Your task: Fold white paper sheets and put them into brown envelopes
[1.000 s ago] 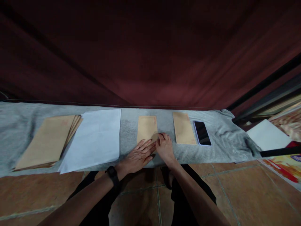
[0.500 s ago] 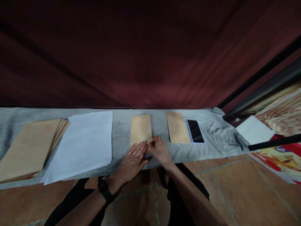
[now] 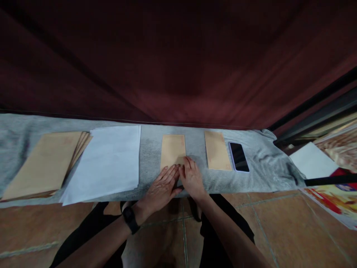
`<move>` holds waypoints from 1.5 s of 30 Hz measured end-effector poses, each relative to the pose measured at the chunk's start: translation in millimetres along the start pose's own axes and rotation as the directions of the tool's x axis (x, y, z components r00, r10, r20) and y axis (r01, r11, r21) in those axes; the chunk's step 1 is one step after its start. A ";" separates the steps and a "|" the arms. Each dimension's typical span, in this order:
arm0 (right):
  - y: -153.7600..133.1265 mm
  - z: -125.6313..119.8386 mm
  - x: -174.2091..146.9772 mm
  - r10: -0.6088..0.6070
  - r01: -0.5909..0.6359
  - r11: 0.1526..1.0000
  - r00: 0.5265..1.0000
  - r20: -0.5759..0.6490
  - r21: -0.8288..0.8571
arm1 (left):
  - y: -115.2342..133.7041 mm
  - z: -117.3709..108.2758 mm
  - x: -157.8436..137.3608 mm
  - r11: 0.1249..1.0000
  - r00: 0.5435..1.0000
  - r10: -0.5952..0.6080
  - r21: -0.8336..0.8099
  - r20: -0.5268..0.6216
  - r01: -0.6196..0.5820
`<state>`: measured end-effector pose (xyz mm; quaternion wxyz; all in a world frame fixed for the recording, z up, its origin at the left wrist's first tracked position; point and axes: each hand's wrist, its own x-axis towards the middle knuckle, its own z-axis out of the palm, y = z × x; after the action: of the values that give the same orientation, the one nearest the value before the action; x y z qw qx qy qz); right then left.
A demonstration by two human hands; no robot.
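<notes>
A brown paper envelope (image 3: 173,149) lies on the grey cloth in front of me, its near end covered by my hands. My left hand (image 3: 163,188) rests flat across that near edge, fingers stretched out and thumb apart. Touching the envelope's near right corner is my right hand (image 3: 192,178), its fingers extended and lying down beside the left fingertips. A second brown envelope (image 3: 217,150) lies to the right of my hands, with a phone (image 3: 239,157) beside it, dark screen up.
On the left lie a stack of white paper sheets (image 3: 107,163) and a pile of larger brown envelopes (image 3: 44,163). Grey cloth (image 3: 150,149) covers the narrow surface. A dark red curtain (image 3: 173,74) hangs behind. Black bars, a white sheet (image 3: 314,160) and a colourful printed box (image 3: 334,201) are at right.
My right hand has gone from curled fingers at the envelope's edge to fingers laid down on its corner. My left hand stays flat there. The whole view has shifted slightly.
</notes>
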<state>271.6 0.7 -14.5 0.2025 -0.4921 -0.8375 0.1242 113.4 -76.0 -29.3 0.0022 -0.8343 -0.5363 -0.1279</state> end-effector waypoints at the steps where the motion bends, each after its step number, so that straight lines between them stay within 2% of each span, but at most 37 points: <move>1: -1.7 1.4 -0.7 -0.042 0.042 0.999 0.999 0.016 0.017 | 0.4 0.8 -0.2 1.000 1.000 -0.002 0.003 -0.011 0.002; 5: -8.3 10.0 -4.7 -0.167 0.166 0.986 0.977 0.136 0.016 | 0.2 6.5 -2.7 0.999 0.996 -0.029 0.028 -0.082 0.031; 8: -7.4 14.1 -5.6 -0.156 0.166 0.985 0.973 0.168 -0.042 | 2.7 8.4 -4.4 0.997 0.994 -0.054 0.049 -0.099 0.059; 16: 21.2 14.0 5.9 -0.130 0.148 0.977 0.984 0.121 -0.154 | 14.3 -6.7 -0.6 0.988 0.990 -0.140 0.063 0.015 0.139; 23: 25.3 11.7 19.4 -0.057 0.063 0.993 0.997 0.059 -0.102 | 13.0 -8.1 -0.8 0.989 0.989 -0.141 0.045 0.032 0.139; 25: 19.0 12.9 22.8 -0.109 0.113 0.993 0.990 0.090 -0.043 | 12.8 -6.2 -1.2 0.990 0.990 -0.135 0.042 0.030 0.133; 29: 5.3 20.8 26.3 -0.250 0.251 0.968 0.947 0.203 0.021 | 12.6 -2.6 -2.8 0.993 0.993 -0.115 0.037 0.029 0.114; 36: 6.4 25.6 37.6 -0.143 0.164 0.981 0.971 0.194 -0.099 | 9.7 -3.1 -4.5 0.987 0.987 -0.160 -0.004 0.000 0.160; 41: 13.8 19.9 49.2 -0.092 0.119 0.986 0.972 0.217 -0.119 | 7.2 -5.6 -5.5 0.988 0.988 -0.151 -0.008 0.009 0.151; 45: 7.7 18.0 47.0 -0.056 0.076 0.991 0.984 0.170 -0.113 | 4.1 -3.5 -4.1 0.985 0.986 -0.169 -0.048 -0.012 0.168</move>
<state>248.9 45.3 -23.3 0.1061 -0.4632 -0.8732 0.1081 114.7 -82.0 -26.2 -0.0236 -0.7848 -0.6017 -0.1468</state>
